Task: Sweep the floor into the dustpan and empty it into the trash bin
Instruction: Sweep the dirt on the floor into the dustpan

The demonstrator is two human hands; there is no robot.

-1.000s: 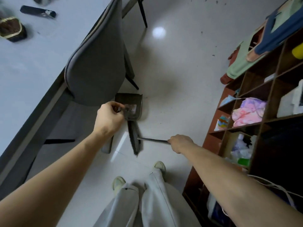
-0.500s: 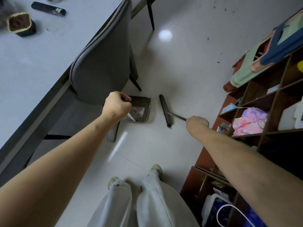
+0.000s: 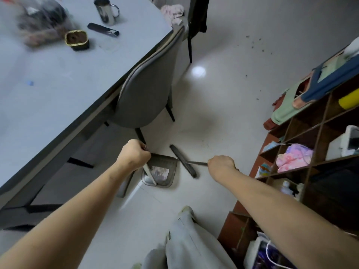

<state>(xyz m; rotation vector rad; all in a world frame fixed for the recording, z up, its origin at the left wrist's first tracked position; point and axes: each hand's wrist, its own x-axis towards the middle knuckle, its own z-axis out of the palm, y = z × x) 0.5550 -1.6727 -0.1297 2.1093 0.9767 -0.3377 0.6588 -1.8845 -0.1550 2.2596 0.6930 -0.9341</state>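
A dark dustpan (image 3: 168, 160) rests on the pale floor by the chair leg, with litter inside it. My left hand (image 3: 134, 154) is closed around the dustpan's upright pale handle. My right hand (image 3: 221, 165) grips the thin handle of a broom, whose dark brush head (image 3: 182, 160) lies on the floor just right of the dustpan's mouth. Dark crumbs (image 3: 205, 145) lie beyond the brush, and more specks (image 3: 256, 43) are scattered farther away. No trash bin is visible.
A grey chair (image 3: 143, 98) stands tucked at a grey table (image 3: 58, 78) on the left, which carries a mug, a small pot and a bag. A wooden cubby shelf (image 3: 303, 164) full of cloths lines the right. My legs and shoes (image 3: 186, 210) are below.
The view tilted up, showing more table and floor. The brush head went from below the dustpan out to its right, and now sits angled against its right edge. Both hands kept their grips.
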